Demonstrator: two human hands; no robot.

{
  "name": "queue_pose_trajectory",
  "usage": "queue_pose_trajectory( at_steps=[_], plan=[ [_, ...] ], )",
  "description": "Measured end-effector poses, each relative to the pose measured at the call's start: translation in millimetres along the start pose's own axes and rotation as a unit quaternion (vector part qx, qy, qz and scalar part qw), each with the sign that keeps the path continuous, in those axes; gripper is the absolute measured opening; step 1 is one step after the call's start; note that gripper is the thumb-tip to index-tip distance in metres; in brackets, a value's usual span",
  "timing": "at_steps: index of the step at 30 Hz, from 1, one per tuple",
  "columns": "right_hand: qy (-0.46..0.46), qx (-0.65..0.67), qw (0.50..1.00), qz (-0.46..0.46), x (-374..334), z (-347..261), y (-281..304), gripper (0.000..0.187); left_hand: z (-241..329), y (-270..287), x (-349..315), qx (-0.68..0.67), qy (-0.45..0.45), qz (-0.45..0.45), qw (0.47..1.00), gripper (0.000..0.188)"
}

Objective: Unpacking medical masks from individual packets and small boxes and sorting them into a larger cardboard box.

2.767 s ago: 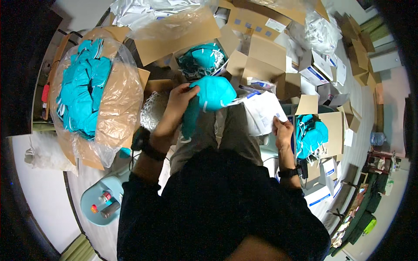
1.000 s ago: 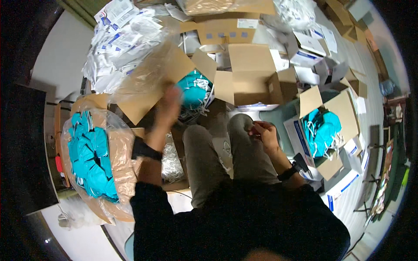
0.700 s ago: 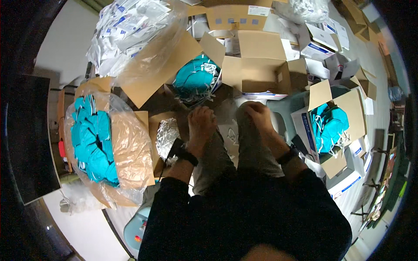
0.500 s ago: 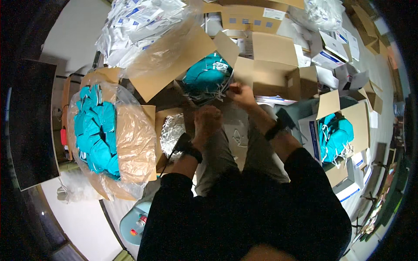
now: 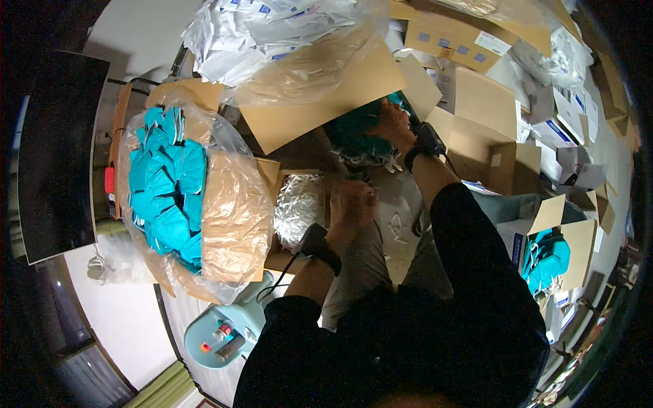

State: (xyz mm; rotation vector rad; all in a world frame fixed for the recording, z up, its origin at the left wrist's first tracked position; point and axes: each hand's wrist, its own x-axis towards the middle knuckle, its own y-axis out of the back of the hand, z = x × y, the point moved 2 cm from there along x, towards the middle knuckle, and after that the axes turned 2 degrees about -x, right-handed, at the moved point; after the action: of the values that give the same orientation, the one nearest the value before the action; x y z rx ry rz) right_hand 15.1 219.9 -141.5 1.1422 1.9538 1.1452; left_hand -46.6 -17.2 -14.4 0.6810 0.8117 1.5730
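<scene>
A pile of teal face masks (image 5: 357, 132) with white straps lies in an open carton at the far centre, partly in shadow. My right hand (image 5: 396, 126) reaches over the right part of this pile, fingers spread onto the masks; their tips are hard to see. My left hand (image 5: 354, 204) is closed in a fist above my left knee, near the carton's front edge. It is slightly blurred, and whatever it holds is hidden. Beside it stands a small box of tangled white straps (image 5: 299, 207).
Left stands a plastic-lined carton (image 5: 238, 217) heaped with teal masks. A large bag of white packets (image 5: 272, 41) fills the far left. Open brown cartons (image 5: 483, 129) stand at right; another carton (image 5: 578, 251) there holds teal masks. A pale blue stool (image 5: 204, 340) carries a bottle.
My right hand has moved forward from the carton's right edge onto the mask pile. My left fist stays near my knee. The whole view has shifted, so things sit further right.
</scene>
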Motion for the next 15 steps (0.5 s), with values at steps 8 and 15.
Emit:
queue_pose_trajectory(
  at_steps=[8, 15],
  plan=[
    [0.022, 0.033, 0.998, -0.051, -9, -14, 9, 0.063, 12, 16, -7, 0.033, 0.027, -0.017, 0.999, 0.022],
    [0.075, 0.41, 0.909, 0.011, -78, 17, 62, 0.036, -23, -26, -21, -0.078, 0.153, -0.01, 0.985, 0.015]
  ],
)
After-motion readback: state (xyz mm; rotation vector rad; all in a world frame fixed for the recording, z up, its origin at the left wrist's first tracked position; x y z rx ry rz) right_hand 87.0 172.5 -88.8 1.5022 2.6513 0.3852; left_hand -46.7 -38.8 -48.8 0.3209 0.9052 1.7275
